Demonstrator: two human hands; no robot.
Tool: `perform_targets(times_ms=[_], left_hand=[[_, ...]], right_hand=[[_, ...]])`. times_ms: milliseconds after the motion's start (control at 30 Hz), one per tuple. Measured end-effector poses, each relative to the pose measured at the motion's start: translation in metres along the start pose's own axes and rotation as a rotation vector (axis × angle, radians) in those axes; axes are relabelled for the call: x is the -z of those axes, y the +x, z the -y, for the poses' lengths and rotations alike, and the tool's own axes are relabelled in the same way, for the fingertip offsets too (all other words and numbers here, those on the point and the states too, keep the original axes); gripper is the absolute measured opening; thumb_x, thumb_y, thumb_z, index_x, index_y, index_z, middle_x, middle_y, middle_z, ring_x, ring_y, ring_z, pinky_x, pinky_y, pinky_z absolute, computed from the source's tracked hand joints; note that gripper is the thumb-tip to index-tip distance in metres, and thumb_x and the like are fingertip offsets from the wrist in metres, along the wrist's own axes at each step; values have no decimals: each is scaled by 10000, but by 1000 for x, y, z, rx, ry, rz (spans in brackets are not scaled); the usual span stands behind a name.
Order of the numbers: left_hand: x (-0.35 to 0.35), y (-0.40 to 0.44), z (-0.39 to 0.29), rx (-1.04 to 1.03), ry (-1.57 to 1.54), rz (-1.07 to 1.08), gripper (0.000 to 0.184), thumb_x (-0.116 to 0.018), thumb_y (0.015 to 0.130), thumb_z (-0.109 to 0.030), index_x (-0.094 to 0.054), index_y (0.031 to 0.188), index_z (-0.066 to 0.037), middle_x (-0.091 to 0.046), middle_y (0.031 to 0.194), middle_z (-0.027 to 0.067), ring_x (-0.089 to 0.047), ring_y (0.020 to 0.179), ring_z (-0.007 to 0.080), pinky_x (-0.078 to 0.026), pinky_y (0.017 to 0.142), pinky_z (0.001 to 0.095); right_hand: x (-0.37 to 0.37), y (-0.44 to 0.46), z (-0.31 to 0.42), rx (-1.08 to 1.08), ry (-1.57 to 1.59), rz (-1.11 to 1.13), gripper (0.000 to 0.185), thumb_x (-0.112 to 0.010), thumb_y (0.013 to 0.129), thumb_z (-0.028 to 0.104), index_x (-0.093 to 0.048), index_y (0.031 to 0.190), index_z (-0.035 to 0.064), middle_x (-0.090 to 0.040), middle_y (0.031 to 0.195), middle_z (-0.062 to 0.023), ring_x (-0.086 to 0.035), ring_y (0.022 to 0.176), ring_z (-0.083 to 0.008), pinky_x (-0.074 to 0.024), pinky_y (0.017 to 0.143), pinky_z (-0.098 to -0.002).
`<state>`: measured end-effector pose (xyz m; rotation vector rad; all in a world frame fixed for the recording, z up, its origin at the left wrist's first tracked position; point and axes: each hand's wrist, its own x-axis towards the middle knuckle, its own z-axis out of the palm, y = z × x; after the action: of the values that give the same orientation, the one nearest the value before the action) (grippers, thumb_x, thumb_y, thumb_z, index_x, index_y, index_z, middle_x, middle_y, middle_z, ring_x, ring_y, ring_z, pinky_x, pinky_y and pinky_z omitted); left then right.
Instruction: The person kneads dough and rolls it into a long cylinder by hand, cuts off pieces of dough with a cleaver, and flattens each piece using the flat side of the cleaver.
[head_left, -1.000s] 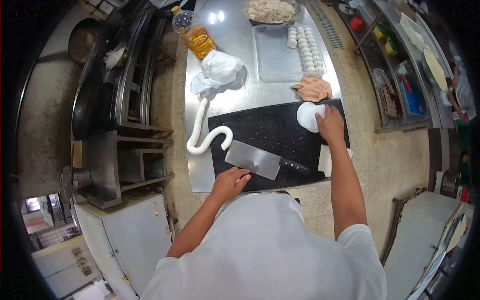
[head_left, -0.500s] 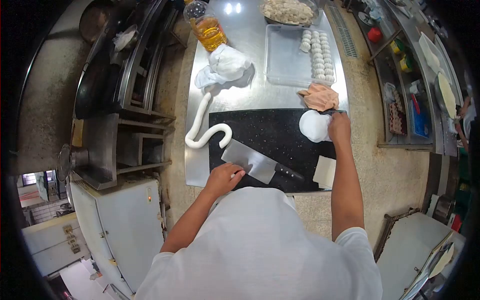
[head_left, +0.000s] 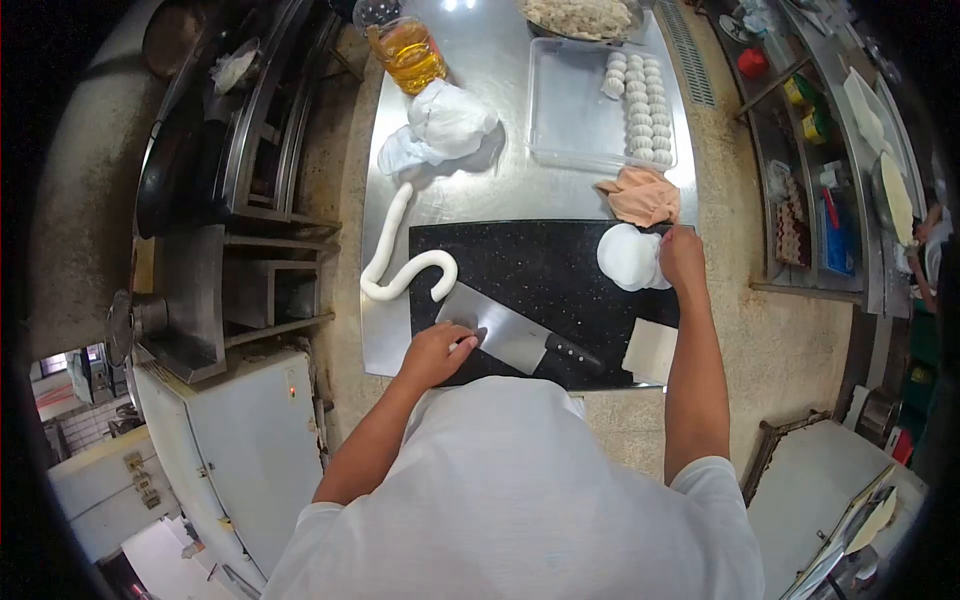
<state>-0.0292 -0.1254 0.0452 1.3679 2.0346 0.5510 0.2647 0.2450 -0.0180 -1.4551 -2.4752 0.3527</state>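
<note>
On the right of the black board point(head_left: 520, 260), my right hand point(head_left: 683, 258) is closed at the right edge of a small stack of round white dough sheets point(head_left: 628, 257). My left hand point(head_left: 437, 354) rests at the board's front left, beside the blade of a cleaver point(head_left: 500, 328); its fingers are bent and whether they hold something is unclear. The cleaver lies flat, its black handle pointing right. A long white dough rope point(head_left: 385, 270) curves from the steel table onto the board's left part. A square white block or pad point(head_left: 650, 351) lies at the board's front right corner.
Behind the board are an orange cloth point(head_left: 641, 196), a clear tray point(head_left: 573, 110) with rows of pleated dumplings point(head_left: 648, 112), a bowl of filling point(head_left: 580, 17), a white cloth bundle point(head_left: 450, 120) and an oil bottle point(head_left: 410, 58). Shelves stand on both sides; part of another person shows far right.
My right hand has moved from on top of the dough sheets to their right edge and its fingers have closed. The view has shifted a little.
</note>
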Motion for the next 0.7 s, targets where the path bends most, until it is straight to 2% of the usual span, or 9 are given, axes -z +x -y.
perform_targets(times_ms=[133, 200, 333, 433, 500, 533, 600, 633, 700], left_hand=[[-1, 2, 5, -44, -28, -41, 271, -649, 948, -304, -751, 1016, -62, -688, 904, 152, -672, 811, 336, -534, 738, 443], [0, 3, 5, -8, -51, -24, 267, -656, 945, -303, -749, 1004, -60, -686, 897, 150, -672, 795, 329, -534, 725, 437], [1, 6, 5, -4, -56, -37, 270, -662, 942, -310, -744, 983, -56, -686, 895, 149, -672, 796, 326, -533, 723, 434], [1, 7, 6, 17, -60, -28, 270, -665, 941, -322, -742, 966, -64, -687, 895, 139, -674, 801, 322, -536, 728, 430], [2, 7, 5, 58, -60, -7, 268, -666, 942, -334, -745, 960, -79, -693, 909, 131, -680, 813, 319, -542, 738, 426], [1, 8, 7, 5, -47, -55, 267, -664, 942, -342, -748, 955, -89, -704, 923, 124, -688, 822, 316, -547, 749, 429], [-1, 9, 8, 40, -60, -41, 288, -679, 926, -331, -737, 945, -50, -705, 907, 151, -691, 827, 328, -546, 739, 421], [1, 10, 7, 38, -63, -48, 288, -679, 926, -331, -737, 945, -50, -705, 907, 151, -691, 827, 328, -546, 739, 421], [3, 13, 7, 82, -47, 20, 294, -674, 931, -344, -738, 935, -57, -707, 907, 150, -693, 816, 324, -545, 724, 424]], right_hand=[[12, 2, 6, -36, 92, 99, 99, -614, 887, 110, -644, 916, 20, -678, 905, -252, -654, 878, -437, -516, 777, -516], [30, 0, 24, -246, 223, 195, 159, -645, 903, 168, -645, 934, 12, -684, 920, -248, -658, 875, -435, -516, 767, -505], [26, 2, 18, -240, 184, 281, 241, -685, 904, 239, -633, 934, 6, -690, 925, -239, -662, 873, -432, -513, 762, -502], [31, 1, 20, -58, 121, 256, 270, -702, 900, 271, -640, 917, 9, -692, 904, -225, -672, 874, -418, -516, 760, -491], [44, 1, 32, -192, 314, 377, 303, -727, 873, 295, -650, 908, 4, -695, 887, -214, -680, 864, -403, -521, 765, -479], [43, 1, 37, -172, 315, 359, 303, -727, 873, 295, -650, 908, 4, -695, 887, -214, -680, 864, -403, -521, 765, -479], [42, -7, 49, -202, 403, 197, 304, -756, 846, 277, -652, 903, -3, -695, 889, -208, -679, 858, -392, -521, 766, -460], [46, -5, 52, -196, 401, 193, 304, -756, 846, 277, -652, 903, -3, -695, 889, -208, -679, 858, -392, -521, 766, -460], [56, -2, 58, -152, 247, 429, 305, -781, 810, 243, -631, 912, -2, -698, 928, -214, -679, 893, -395, -515, 777, -460]])
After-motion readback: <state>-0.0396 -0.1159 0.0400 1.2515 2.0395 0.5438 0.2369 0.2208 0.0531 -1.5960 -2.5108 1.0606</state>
